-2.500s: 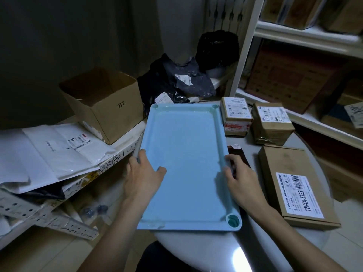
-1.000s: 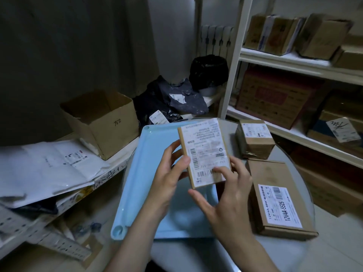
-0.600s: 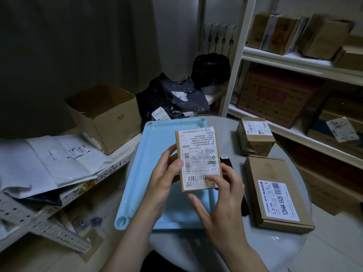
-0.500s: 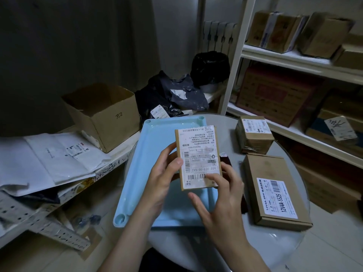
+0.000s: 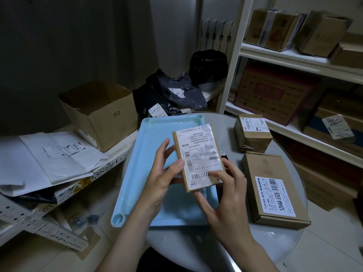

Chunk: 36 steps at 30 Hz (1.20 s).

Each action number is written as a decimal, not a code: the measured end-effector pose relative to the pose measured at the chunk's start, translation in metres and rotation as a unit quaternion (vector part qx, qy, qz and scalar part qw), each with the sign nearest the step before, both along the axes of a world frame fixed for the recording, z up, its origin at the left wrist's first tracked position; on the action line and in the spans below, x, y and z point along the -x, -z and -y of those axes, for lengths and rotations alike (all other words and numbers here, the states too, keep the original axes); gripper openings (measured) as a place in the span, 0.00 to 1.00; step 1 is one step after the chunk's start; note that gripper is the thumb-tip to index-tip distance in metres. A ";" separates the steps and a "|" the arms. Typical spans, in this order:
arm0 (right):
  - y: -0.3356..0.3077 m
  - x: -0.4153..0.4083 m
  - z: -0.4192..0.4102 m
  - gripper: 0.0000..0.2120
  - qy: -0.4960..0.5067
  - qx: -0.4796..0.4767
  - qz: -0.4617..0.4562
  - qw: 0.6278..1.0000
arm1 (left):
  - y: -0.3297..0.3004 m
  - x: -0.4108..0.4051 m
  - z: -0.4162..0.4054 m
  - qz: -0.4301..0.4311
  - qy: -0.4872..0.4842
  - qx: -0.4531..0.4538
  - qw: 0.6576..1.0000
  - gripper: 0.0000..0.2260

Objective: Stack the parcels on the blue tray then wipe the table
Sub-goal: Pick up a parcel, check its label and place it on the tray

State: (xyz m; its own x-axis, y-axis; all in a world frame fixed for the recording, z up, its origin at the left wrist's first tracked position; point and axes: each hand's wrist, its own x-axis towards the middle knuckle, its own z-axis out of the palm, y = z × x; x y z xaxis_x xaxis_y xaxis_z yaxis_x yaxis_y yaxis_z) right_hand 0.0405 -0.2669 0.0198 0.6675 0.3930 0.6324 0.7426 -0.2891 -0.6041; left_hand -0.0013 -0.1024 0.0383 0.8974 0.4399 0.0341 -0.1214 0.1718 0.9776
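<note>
A light blue tray (image 5: 141,169) lies on the round grey table (image 5: 290,238), its left side overhanging the edge. Above the tray I hold a small brown parcel (image 5: 198,154) with a white label, tilted up toward me. My left hand (image 5: 163,177) grips its left edge and my right hand (image 5: 224,195) grips its lower right corner. A small cube-like parcel (image 5: 252,132) sits at the table's far right. A long flat parcel (image 5: 273,189) lies at the right. A dark item (image 5: 224,157) shows partly behind the held parcel.
An open cardboard box (image 5: 100,112) and white mailers (image 5: 49,156) rest on a low shelf to the left. Dark poly bags (image 5: 170,95) lie behind the tray. White shelving (image 5: 294,55) with several boxes stands on the right.
Both hands left the tray's sides, picked up the small labelled parcel from the far side of the table and brought it over the tray. In the last half second it has barely moved.
</note>
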 end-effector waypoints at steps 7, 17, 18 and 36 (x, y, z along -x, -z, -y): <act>-0.016 -0.013 0.004 0.32 -0.085 -0.021 -0.077 0.993 | -0.006 0.003 -0.005 0.015 -0.023 -0.002 1.000 0.24; -0.031 -0.051 -0.005 0.35 -0.177 -0.337 -0.529 0.759 | -0.004 0.014 0.013 0.071 -0.091 -0.035 0.993 0.15; -0.031 -0.052 -0.005 0.37 -0.174 -0.328 -0.532 0.761 | -0.003 0.014 0.013 0.069 -0.095 -0.037 0.992 0.14; -0.044 -0.056 0.008 0.28 -0.171 -0.220 -0.653 0.704 | -0.010 0.015 0.002 0.038 -0.027 -0.030 0.998 0.14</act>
State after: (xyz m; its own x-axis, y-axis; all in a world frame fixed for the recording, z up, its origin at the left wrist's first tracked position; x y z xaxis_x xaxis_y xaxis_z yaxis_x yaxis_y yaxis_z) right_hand 0.0960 -0.2751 0.0641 0.7066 0.6298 -0.3226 -0.5487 0.1996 -0.8119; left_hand -0.0165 -0.1041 0.0483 0.8659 0.4834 0.1284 -0.2025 0.1040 0.9738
